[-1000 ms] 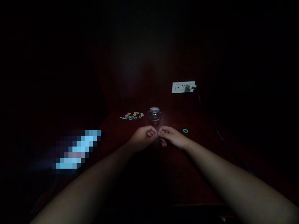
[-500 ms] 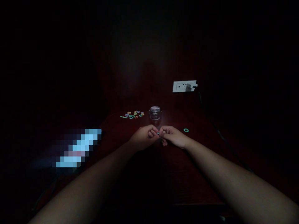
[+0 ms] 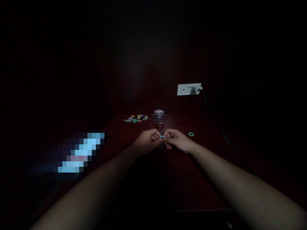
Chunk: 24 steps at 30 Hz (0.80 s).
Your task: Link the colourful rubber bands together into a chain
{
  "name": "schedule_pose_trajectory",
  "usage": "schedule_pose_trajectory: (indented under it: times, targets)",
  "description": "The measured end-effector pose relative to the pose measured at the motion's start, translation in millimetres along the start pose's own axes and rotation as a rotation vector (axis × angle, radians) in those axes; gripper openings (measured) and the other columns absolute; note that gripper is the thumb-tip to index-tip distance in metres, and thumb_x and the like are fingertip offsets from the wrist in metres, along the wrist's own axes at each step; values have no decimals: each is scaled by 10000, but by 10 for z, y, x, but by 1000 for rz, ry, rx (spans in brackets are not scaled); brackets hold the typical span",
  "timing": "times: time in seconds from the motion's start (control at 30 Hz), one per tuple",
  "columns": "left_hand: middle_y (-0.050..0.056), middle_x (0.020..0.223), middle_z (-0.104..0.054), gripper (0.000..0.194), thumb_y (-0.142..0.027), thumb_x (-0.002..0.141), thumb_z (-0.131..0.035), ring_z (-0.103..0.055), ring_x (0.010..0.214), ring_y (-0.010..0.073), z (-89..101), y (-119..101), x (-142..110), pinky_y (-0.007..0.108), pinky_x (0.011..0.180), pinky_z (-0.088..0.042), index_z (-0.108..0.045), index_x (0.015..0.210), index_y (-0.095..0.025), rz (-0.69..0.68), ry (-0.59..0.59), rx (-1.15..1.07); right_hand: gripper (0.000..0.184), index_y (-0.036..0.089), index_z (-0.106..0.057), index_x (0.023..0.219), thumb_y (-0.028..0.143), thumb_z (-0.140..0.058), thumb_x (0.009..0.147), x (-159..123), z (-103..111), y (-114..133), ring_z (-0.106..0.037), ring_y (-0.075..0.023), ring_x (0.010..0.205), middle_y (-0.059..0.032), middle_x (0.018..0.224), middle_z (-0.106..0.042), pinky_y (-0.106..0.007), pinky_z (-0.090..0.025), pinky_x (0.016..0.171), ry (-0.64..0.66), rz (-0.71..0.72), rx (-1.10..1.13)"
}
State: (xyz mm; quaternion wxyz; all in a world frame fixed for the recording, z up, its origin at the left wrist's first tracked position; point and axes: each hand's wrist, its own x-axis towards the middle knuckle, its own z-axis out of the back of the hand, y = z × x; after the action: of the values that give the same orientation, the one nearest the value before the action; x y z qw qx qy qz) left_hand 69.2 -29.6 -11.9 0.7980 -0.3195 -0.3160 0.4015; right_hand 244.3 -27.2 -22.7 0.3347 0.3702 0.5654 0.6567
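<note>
Between my fingertips is a small light-blue hair tie, partly hidden by the fingers. My left hand pinches its left side with thumb and forefinger. From the right, my right hand pinches the other side, its remaining fingers curled. A green hair tie lies flat on the table to the right of my right hand. Just beyond both hands stands a clear jar with a lid on. To its left, several loose coloured hair ties are scattered.
Under the hands is a dark red table. A pixelated bright screen glows at the left. On the back wall is a white socket with a plug in it. A dark cable runs along the right side.
The light-blue hair tie now shows as an arc between the fingertips, where only a small bit showed before. My fingertips have moved slightly apart; the other things stay in place.
</note>
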Motion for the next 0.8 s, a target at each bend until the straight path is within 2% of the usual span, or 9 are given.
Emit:
schedule_pose_trajectory:
  times: [0.3,0.67,0.8]
  targets:
    - [28,711,-636,220,-355,743,-557,-567,596,101,6,-28,-27,185,503,-397,-548,794,-142,-12,-30,19,261,159,-426,674,293,-649,671,1,-1,-9,-497,-58,421,53,494,-547,-172,-383,433,-39,-39,-43]
    - [6,668,-604,166,-305,761,-533,-530,574,84,2,-51,-17,177,505,-386,-536,799,-143,-16,-15,-21,304,160,-418,646,310,-682,623,-7,-7,4,-488,-56,418,61,486,-527,-168,-367,420,-24,-41,-70]
    - [7,667,-586,174,-310,762,-531,-510,578,81,9,-56,-11,179,504,-385,-538,797,-139,-28,-1,-40,291,154,-461,689,292,-701,602,-3,-2,4,-484,-55,421,70,489,-507,-171,-375,422,-3,-37,-52]
